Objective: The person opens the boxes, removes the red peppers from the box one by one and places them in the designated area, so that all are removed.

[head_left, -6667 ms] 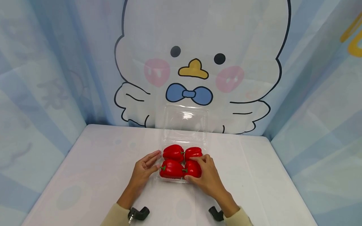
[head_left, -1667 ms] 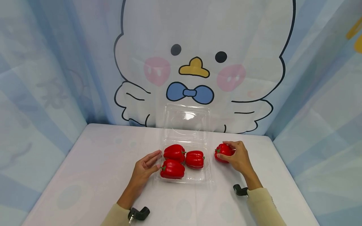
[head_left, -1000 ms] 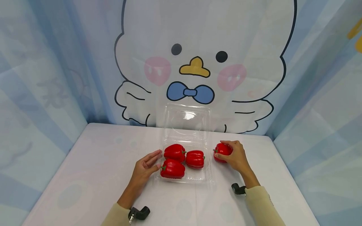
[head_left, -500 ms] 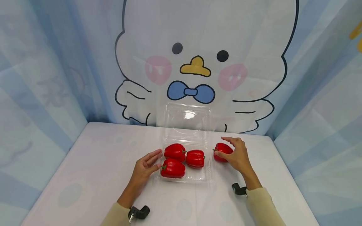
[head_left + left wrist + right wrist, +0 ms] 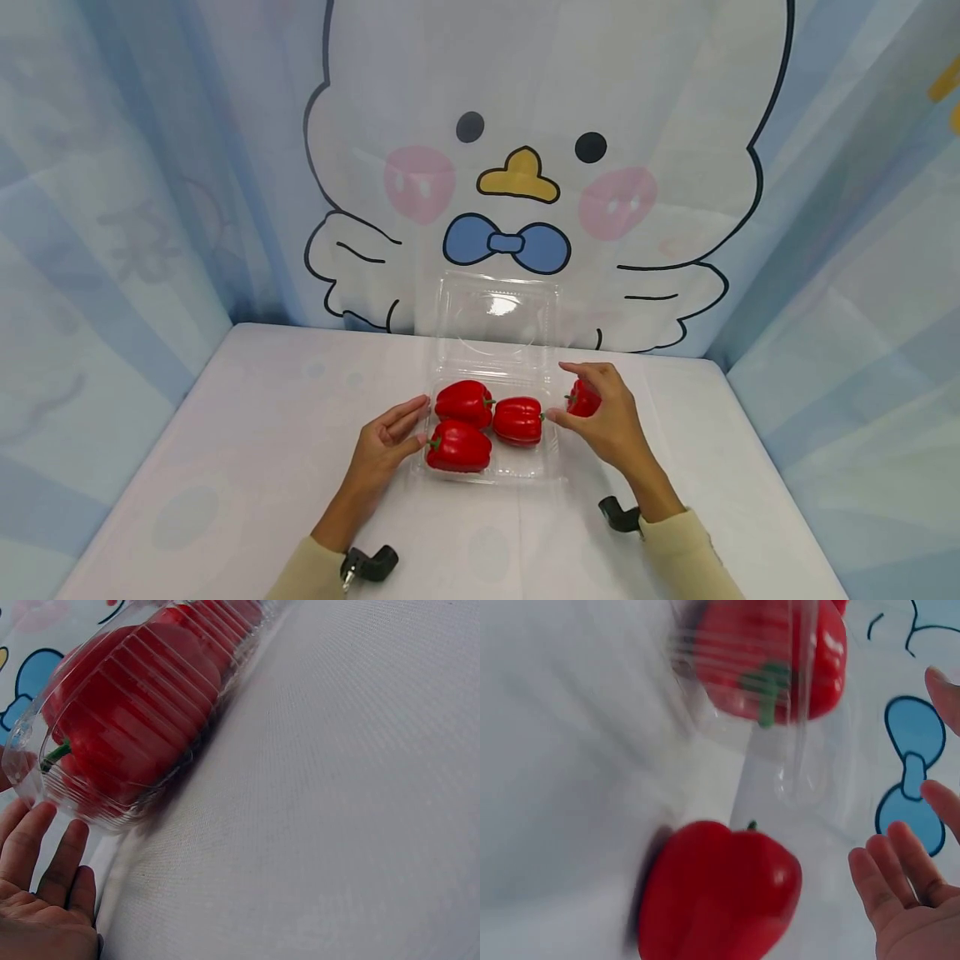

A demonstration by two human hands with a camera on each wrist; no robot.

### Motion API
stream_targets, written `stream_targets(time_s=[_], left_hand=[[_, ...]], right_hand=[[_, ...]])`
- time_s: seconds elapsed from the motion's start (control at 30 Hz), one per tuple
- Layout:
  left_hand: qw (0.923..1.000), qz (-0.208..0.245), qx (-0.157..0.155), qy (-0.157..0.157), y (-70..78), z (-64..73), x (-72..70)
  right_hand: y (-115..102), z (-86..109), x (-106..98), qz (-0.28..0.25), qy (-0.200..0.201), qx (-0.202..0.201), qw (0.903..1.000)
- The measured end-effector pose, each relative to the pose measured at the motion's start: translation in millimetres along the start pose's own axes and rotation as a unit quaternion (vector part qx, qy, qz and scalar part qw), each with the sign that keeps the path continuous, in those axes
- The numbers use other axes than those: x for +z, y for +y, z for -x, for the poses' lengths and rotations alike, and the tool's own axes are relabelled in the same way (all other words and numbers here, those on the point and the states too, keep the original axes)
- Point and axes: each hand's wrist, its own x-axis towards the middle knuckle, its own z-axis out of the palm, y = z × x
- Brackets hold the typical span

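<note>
Three red bell peppers sit in a clear plastic clamshell container (image 5: 523, 468): one back left (image 5: 462, 404), one front left (image 5: 458, 448) and one at the right (image 5: 517, 422). My left hand (image 5: 381, 440) touches the container's left side with fingers extended; the left wrist view shows its fingertips right at the ribbed wall. A fourth bell pepper (image 5: 720, 892) lies on the table to the right of the container. My right hand (image 5: 609, 421) is spread between that pepper and the container, holding nothing and partly covering the loose pepper in the head view.
The container's transparent lid (image 5: 498, 317) stands raised at the back, in front of a curtain (image 5: 675, 208) printed with a cartoon bird. A white cloth covers the table (image 5: 262, 417). Black wrist mounts (image 5: 369, 564) are strapped on both arms.
My right hand carried one pepper out of the container and set it on the table at the right. It has since let go and moved left toward the container. My left hand stays in place.
</note>
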Motion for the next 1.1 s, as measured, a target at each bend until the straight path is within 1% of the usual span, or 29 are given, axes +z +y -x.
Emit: stream_targets(time_s=[0.13, 0.3, 0.53, 0.67, 0.8, 1.0, 1.1], left_hand=[[1.0000, 0.003, 0.001, -0.001, 0.9, 0.9, -0.4], [0.9999, 0.011, 0.001, -0.002, 1.0, 1.1, -1.1], [0.9999, 0.010, 0.003, 0.000, -1.0, 0.0, -1.3], [0.9999, 0.011, 0.003, 0.000, -1.1, 0.3, -1.2], [1.0000, 0.009, 0.003, -0.001, -1.4, 0.2, -1.1], [0.9999, 0.012, 0.000, 0.001, -0.1, 0.2, -0.7], [1.0000, 0.008, 0.006, 0.002, -0.6, -0.1, -0.3]], right_hand=[[-5, 4.6, 10, -0.010, -0.013, -0.016, 0.9997], [-8, 10.0, 22, -0.019, -0.024, -0.016, 0.9994], [-13, 12.9, 36, -0.020, -0.030, -0.023, 0.9991], [-15, 13.1, 41, -0.015, -0.029, -0.035, 0.9989], [-16, 13.4, 46, -0.008, -0.032, -0.033, 0.9989], [-17, 13.6, 51, -0.005, -0.049, -0.030, 0.9983], [-17, 13.2, 53, 0.002, -0.059, -0.030, 0.9978]])
